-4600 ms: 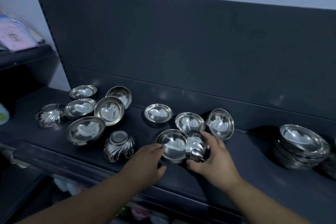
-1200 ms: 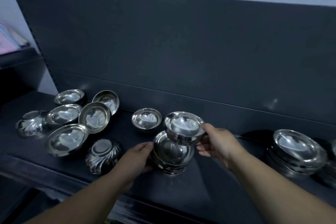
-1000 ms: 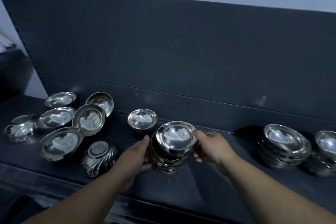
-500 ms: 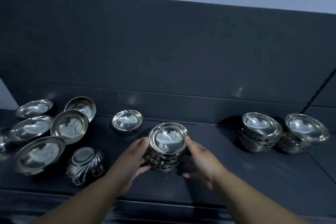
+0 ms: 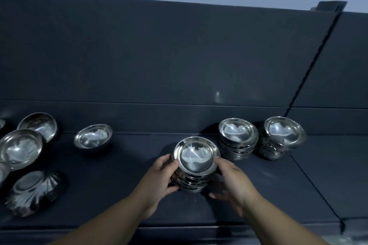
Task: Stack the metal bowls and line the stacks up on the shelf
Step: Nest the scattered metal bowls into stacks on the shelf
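Observation:
A stack of several shiny metal bowls (image 5: 196, 157) sits mid-shelf between my hands. My left hand (image 5: 159, 180) grips its left side and my right hand (image 5: 232, 179) grips its right side, fingers curled round the bowls. Just to the right, two finished stacks (image 5: 238, 135) (image 5: 283, 133) stand side by side against the back panel. A single bowl (image 5: 92, 138) rests alone to the left. Farther left lie several loose bowls (image 5: 21, 148), and one fluted bowl (image 5: 33, 191) sits upside down near the front edge.
The dark shelf (image 5: 119, 195) has a tall dark back panel (image 5: 159, 55) behind the bowls. A seam (image 5: 310, 177) marks the adjoining shelf section on the right. The front edge (image 5: 179, 228) runs just below my forearms.
My right hand set a bowl onto the stack. Both hands then took hold of the stack and moved it right, close to the two stacks at the back.

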Available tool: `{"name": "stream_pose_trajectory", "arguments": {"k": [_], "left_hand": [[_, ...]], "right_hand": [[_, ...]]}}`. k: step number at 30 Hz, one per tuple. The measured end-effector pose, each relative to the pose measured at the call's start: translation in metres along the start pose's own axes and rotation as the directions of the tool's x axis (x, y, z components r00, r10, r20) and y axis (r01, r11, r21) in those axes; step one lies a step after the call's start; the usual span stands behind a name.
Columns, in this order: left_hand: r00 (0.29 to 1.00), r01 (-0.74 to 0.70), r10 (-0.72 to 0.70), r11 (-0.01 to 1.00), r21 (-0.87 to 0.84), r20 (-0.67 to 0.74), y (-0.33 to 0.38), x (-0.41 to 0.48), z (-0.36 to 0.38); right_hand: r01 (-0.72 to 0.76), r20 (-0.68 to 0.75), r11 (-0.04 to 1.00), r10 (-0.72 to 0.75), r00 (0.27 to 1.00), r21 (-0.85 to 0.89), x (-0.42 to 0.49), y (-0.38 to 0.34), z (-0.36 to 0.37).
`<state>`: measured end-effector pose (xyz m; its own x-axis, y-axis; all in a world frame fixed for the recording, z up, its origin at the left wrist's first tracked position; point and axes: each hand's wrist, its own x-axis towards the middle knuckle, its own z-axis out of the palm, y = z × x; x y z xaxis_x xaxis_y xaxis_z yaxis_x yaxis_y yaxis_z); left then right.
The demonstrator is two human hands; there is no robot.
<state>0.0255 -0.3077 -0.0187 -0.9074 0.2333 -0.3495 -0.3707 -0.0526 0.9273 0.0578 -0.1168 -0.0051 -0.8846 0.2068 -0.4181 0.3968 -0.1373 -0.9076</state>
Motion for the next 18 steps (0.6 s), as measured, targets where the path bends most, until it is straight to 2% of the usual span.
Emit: {"name": "stream_pose_trajectory", "arguments": {"k": [4,9,11,12,14,16,18], "left_hand": [[1.000,-0.011,0.011,1.000,0.013,0.011,0.001,0.017,0.032],[0.998,-0.047,0.049,0.998,0.028,-0.039,-0.004,0.030,0.047],[0.994,-0.078,0.084,0.993,0.087,-0.064,-0.009,0.024,0.047],[0.990,-0.098,0.113,0.982,0.163,-0.087,-0.013,0.020,0.046],[0.974,-0.124,0.197,0.882,0.455,-0.115,-0.023,0.011,0.036],[0.973,-0.089,0.220,0.649,0.755,-0.074,-0.034,-0.001,0.023],[0.981,-0.053,0.189,0.463,0.885,-0.040,-0.045,-0.014,0.008]], "right_hand": [[0.026,0.023,1.000,-0.026,0.999,0.013,0.007,-0.006,-0.034],[0.054,0.102,0.998,-0.057,0.993,0.025,0.012,-0.003,-0.049],[0.105,0.084,0.991,-0.098,0.992,-0.079,0.009,0.010,-0.054],[0.139,0.064,0.970,-0.129,0.990,-0.197,0.005,0.018,-0.055],[0.187,0.059,0.840,-0.183,0.981,-0.509,-0.003,0.035,-0.059],[0.254,0.141,0.597,-0.229,0.963,-0.761,-0.013,0.047,-0.058],[0.319,0.253,0.341,-0.226,0.941,-0.884,-0.020,0.052,-0.048]]}}
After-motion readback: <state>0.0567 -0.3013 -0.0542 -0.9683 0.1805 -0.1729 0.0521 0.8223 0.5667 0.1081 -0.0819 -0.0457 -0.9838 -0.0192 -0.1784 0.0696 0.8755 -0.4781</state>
